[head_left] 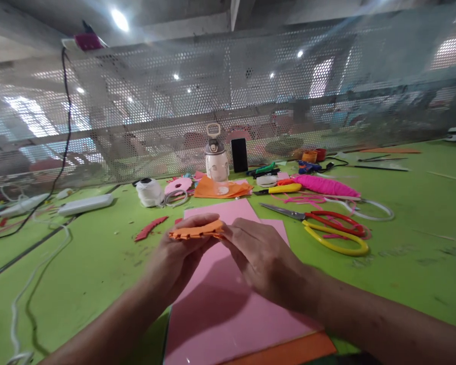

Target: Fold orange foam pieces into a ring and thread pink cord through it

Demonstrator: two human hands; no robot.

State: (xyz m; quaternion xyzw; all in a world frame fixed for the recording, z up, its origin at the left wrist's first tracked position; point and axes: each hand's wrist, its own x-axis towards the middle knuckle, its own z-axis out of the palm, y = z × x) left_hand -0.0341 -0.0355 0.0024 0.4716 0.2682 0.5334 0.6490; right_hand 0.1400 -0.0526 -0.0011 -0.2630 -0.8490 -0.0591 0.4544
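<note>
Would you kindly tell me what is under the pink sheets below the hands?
An orange sheet sticks out past the near edge of the pink sheets, and the green table shows around them. Whatever lies under their middle is covered.

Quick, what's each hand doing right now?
Left hand: closed, holding an orange strip with a notched edge.
Right hand: closed on the strip's right end, fingertips partly hidden.

**Can't read a single word here**

Closest thing is some faint scribbles [382, 256] on the green tabletop [406, 208], right side, way too blurry to make out. Small marks [214, 169] on the white bottle [221, 161] are illegible too.
</note>
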